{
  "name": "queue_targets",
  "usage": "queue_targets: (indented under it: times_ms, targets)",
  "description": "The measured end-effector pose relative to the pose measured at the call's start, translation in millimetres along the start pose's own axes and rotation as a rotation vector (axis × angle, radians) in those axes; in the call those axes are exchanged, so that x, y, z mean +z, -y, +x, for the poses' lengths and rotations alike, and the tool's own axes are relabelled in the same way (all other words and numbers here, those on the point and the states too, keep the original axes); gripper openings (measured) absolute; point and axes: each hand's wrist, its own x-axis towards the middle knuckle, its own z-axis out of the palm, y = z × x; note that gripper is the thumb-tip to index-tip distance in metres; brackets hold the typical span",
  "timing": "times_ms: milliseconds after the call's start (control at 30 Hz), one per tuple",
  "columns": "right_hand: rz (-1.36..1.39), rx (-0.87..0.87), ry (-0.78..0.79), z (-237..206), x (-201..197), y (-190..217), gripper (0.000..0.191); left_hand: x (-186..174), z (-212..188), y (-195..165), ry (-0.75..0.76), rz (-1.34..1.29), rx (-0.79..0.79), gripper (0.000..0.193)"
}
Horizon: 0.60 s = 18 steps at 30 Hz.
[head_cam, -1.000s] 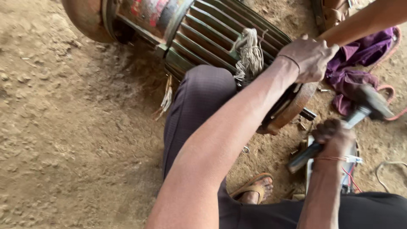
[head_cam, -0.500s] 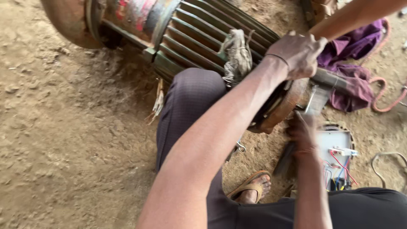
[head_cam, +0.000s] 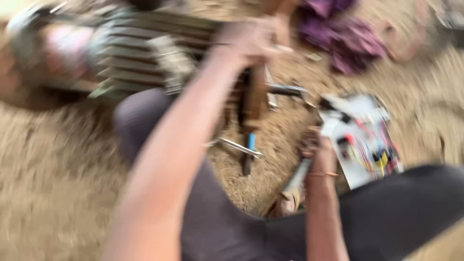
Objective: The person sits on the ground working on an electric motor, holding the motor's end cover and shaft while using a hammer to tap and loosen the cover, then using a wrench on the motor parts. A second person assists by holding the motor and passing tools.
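A: Left hand (head_cam: 249, 41)?
B: Clamped on the ribbed motor (head_cam: 130, 58), far left on the dirt floor (head_cam: 58, 193).
A: Right hand (head_cam: 321, 154)?
B: Near right, fingers wrapped round a hammer handle (head_cam: 297, 176), beside a white tray (head_cam: 357, 130). Very blurred.

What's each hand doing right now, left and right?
Left hand: resting on the end of the ribbed motor; grip too blurred to tell.
Right hand: closed around a hammer handle.
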Motion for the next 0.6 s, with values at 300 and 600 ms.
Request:
queue_targets:
  times_ms: [300,600]
  targets:
    - [0.764,0.081,0.016,-20.2,-32.7,-30.1,0.013,-2.5,-0.6,-20.0,0.149,0.092,-0.106,0.033]
    - [0.379,0.234,0.475,-96.8,73.3,-17.4,0.026,-5.0,-4.3,-13.6,0.135,0.055,-0.072,0.029]
